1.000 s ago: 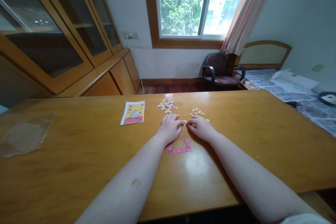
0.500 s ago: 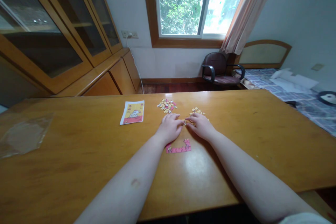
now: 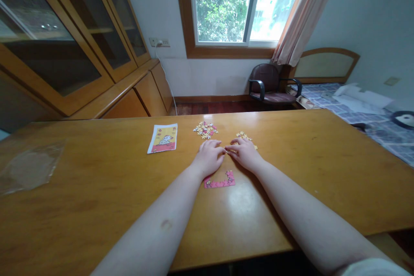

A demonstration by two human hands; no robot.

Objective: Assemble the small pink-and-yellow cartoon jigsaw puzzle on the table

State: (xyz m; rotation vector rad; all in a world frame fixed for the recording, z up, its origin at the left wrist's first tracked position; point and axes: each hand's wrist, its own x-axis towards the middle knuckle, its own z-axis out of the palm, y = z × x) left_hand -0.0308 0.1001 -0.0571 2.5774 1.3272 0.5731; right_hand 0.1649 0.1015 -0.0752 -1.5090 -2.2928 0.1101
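Where left hand (image 3: pixel 210 157) and right hand (image 3: pixel 244 154) nearly meet, grip on either side indeterminable, a small pale jigsaw piece (image 3: pixel 226 151) sits between, beyond the pink U-shaped puzzle section (image 3: pixel 220 184), presumably light, stiff, best pinched by its edges

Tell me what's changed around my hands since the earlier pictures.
Your right hand has edged left, almost against your left hand; the small piece between them is now mostly hidden, so I can't tell whether either grip changed. Your left hand, the joined pink pieces, the larger loose pile and the picture card stayed put.
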